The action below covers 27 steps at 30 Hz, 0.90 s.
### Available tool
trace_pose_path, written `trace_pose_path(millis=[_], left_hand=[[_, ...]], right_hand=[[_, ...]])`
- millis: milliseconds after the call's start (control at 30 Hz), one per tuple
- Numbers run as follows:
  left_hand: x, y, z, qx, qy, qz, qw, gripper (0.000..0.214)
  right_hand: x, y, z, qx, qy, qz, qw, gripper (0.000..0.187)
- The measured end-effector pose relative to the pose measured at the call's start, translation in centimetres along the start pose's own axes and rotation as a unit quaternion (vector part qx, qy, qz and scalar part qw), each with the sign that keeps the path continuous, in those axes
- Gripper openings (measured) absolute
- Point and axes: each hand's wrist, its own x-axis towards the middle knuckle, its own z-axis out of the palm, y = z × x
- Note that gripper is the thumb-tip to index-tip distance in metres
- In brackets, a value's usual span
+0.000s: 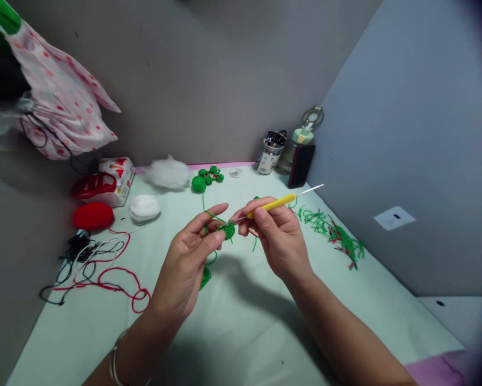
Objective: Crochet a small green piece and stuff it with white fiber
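Observation:
Between thumb and fingers, my left hand (190, 257) pinches a small round green crochet piece (227, 231). Green yarn runs over the raised index finger. My right hand (279, 236) is closed round a crochet hook (279, 203) with a yellow handle and metal ends; one end meets the green piece, the other points up to the right. Partly hidden behind my left hand lies more green yarn (205, 277). A green yarn ball (198, 184) rests farther back, with a strand leading down toward my left hand.
At the left are a red yarn ball (93, 216), a white yarn ball (145, 207), tangled strands (99, 262) and a tissue pack (118, 179). White stuffing (169, 173) lies behind. A jar (269, 155), bottle (287, 155) and phone (302, 166) stand back right, near green yarn scraps (337, 236).

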Motion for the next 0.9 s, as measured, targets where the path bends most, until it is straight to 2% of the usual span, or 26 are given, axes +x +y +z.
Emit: trace_pose_path(millis=[267,400,567,667,767,800,900], left_hand=[[-0.1,0.4,0.3,0.007,0.017,0.017,1.0,0.03],[-0.2,0.2,0.1,0.027,0.029,0.04,0.998,0.029],[0.0,-0.5,-0.1,0.051,0.031,0.082,0.995,0.028],[0.1,-0.8,-0.1,0.07,0.047,0.123,0.989,0.028],[0.1,-1.0,-0.2,0.098,0.075,0.153,0.98,0.029],[0.0,-1.0,-0.2,0.109,0.083,0.159,0.978,0.03],[-0.3,-0.9,-0.3,0.135,0.091,0.152,0.975,0.034]], right_hand=[[-0.2,-0.7,0.0,-0.023,-0.016,-0.002,1.0,0.018],[-0.5,-1.2,0.0,-0.125,-0.029,-0.06,0.99,0.019],[-1.2,-1.6,-0.1,-0.28,-0.067,-0.187,0.939,0.018],[-1.4,-1.4,0.2,-0.359,-0.089,-0.287,0.884,0.017],[-1.4,-1.2,0.6,-0.413,-0.09,-0.349,0.836,0.019],[-1.4,-1.1,0.6,-0.416,-0.083,-0.358,0.832,0.019],[-1.4,-1.0,0.7,-0.401,-0.065,-0.356,0.842,0.019]])
